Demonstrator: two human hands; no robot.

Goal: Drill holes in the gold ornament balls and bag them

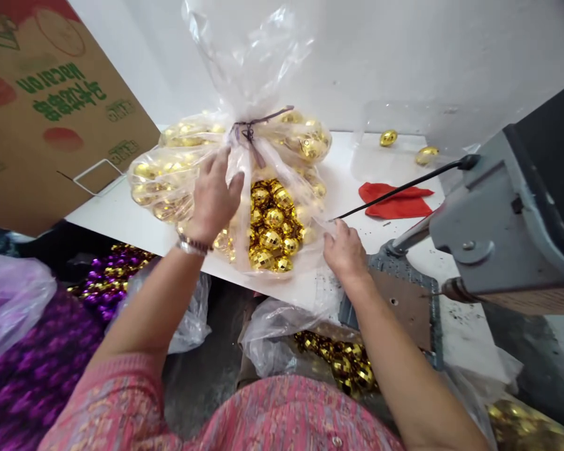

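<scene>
A large clear plastic bag (172,178) full of gold balls lies on the white table, its neck gathered and tied with a dark cord (248,130). Through a gap in its front, shiny faceted gold balls (273,219) show plainly. My left hand (214,199) rests on the bag just below the tie, fingers apart. On the right side, my right hand (345,248) pinches the edge of the bag's plastic and draws it outward.
A grey machine (507,225) stands at the right, with a black cable or rod reaching left. Near it lie a red cloth (395,200) and two gold balls. A cardboard box (61,113) fills the left. Purple balls (37,376) and gold balls (341,360) sit below the table.
</scene>
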